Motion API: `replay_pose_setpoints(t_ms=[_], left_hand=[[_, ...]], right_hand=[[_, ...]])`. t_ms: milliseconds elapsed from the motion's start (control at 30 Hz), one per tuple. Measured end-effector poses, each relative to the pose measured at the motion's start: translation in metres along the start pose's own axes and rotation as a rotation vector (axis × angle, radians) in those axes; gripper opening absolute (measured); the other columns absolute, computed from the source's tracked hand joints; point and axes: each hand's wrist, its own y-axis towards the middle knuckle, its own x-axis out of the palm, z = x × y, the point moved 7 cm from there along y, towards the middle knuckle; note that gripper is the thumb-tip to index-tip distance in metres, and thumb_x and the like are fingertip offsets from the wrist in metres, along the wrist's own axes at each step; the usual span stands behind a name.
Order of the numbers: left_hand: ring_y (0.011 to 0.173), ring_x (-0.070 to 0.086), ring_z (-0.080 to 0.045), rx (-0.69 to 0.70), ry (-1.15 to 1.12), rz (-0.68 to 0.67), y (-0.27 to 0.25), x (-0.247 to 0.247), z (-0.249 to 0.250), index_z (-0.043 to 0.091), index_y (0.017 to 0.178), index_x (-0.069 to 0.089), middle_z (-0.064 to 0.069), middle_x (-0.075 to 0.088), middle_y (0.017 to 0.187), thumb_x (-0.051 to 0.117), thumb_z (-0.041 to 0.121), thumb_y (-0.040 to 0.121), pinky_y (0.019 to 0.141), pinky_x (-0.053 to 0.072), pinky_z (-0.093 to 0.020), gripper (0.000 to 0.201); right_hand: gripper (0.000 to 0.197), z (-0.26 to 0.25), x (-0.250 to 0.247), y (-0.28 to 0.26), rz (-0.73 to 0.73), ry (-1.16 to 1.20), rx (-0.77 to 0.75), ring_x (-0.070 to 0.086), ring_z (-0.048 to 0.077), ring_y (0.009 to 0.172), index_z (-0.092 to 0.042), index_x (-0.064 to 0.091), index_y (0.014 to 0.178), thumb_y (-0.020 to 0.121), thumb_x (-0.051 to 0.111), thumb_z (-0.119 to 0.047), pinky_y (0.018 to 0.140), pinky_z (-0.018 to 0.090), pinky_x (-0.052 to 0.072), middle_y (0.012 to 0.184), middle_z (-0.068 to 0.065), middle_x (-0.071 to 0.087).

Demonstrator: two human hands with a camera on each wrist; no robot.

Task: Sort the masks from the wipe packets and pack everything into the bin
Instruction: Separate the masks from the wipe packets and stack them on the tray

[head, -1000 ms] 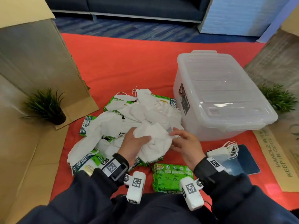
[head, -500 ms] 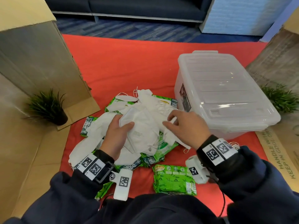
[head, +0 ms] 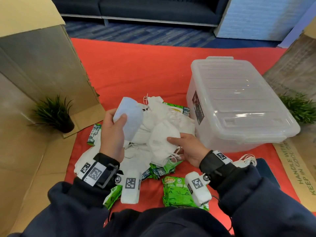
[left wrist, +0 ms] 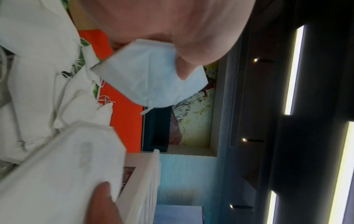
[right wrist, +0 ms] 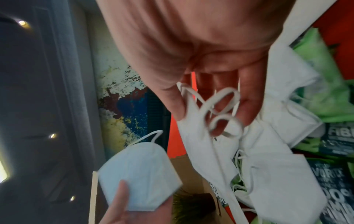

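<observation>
A heap of white folded masks (head: 171, 117) lies on the red cloth over several green wipe packets (head: 179, 192). My left hand (head: 118, 117) holds one folded mask (head: 131, 117) lifted above the heap's left side, thumb on its face; this mask (left wrist: 153, 78) shows in the left wrist view too. My right hand (head: 176, 147) grips another mask (head: 162, 141) at the heap's near right, thumb on top, its ear loops (right wrist: 220, 106) among the fingers. The clear bin (head: 239, 103) stands to the right with its lid on.
Cardboard walls (head: 42, 65) flank the cloth on both sides. Small potted plants stand at left (head: 54, 115) and right (head: 301, 106). A dark blue pad (head: 266, 168) near my right wrist carries a few masks (head: 244, 161).
My left hand has lifted one mask up and to the left, out of the heap. My right hand has drawn back toward me and taken hold of a second mask.
</observation>
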Motion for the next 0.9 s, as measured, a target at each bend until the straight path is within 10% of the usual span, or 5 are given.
replay_pose_setpoints(t_ms=[100, 267, 400, 567, 900], left_hand=[[0.117, 0.058, -0.014, 0.192, 0.07, -0.335, -0.013, 0.034, 0.022, 0.029, 0.084, 0.063, 0.004, 0.065, 0.124, 0.065, -0.002, 0.091, 0.095, 0.041, -0.041, 0.032], [0.15, 0.015, 0.009, 0.112, 0.524, -0.876, -0.046, 0.068, -0.014, 0.024, 0.077, 0.074, 0.021, 0.021, 0.164, 0.071, -0.005, 0.079, 0.113, 0.032, -0.031, 0.029], [0.14, 0.044, -0.01, -0.102, 0.497, -0.939, -0.047, 0.059, -0.037, 0.012, 0.088, 0.077, 0.002, 0.048, 0.146, 0.067, -0.014, 0.079, 0.09, 0.056, -0.039, 0.029], [0.126, 0.062, -0.027, -0.273, 0.355, -1.011, -0.054, 0.053, -0.044, 0.011, 0.126, 0.073, -0.002, 0.065, 0.139, 0.066, -0.004, 0.085, 0.104, 0.053, -0.043, 0.044], [0.106, 0.071, -0.018, -0.145, 0.572, -0.867, -0.052, 0.043, -0.051, 0.025, 0.111, 0.081, 0.005, 0.075, 0.118, 0.075, 0.017, 0.092, 0.089, 0.06, -0.041, 0.021]], right_hand=[[0.024, 0.002, 0.007, -0.003, -0.077, 0.055, -0.003, 0.072, 0.031, 0.109, -0.006, 0.074, 0.112, 0.09, 0.075, -0.016, 0.098, 0.046, 0.056, 0.112, 0.014, 0.077], [0.007, 0.013, 0.004, -0.01, -0.225, 0.334, -0.003, 0.074, 0.016, 0.067, -0.008, 0.069, 0.099, 0.098, 0.066, -0.015, 0.056, 0.025, 0.058, 0.079, 0.007, 0.078], [0.013, 0.005, -0.002, -0.01, -0.221, 0.297, -0.113, 0.076, 0.016, 0.078, -0.015, 0.084, 0.088, 0.089, 0.071, -0.016, 0.065, 0.024, 0.059, 0.093, 0.01, 0.079], [0.02, 0.008, -0.004, -0.021, -0.247, 0.332, -0.134, 0.069, 0.021, 0.064, 0.004, 0.069, 0.109, 0.102, 0.051, 0.0, 0.055, 0.026, 0.054, 0.088, 0.016, 0.074], [0.041, 0.017, -0.046, -0.016, -0.022, 0.545, 0.069, 0.031, 0.01, 0.037, -0.017, 0.044, 0.067, 0.089, 0.067, -0.041, 0.047, 0.025, 0.027, 0.048, -0.003, 0.031]])
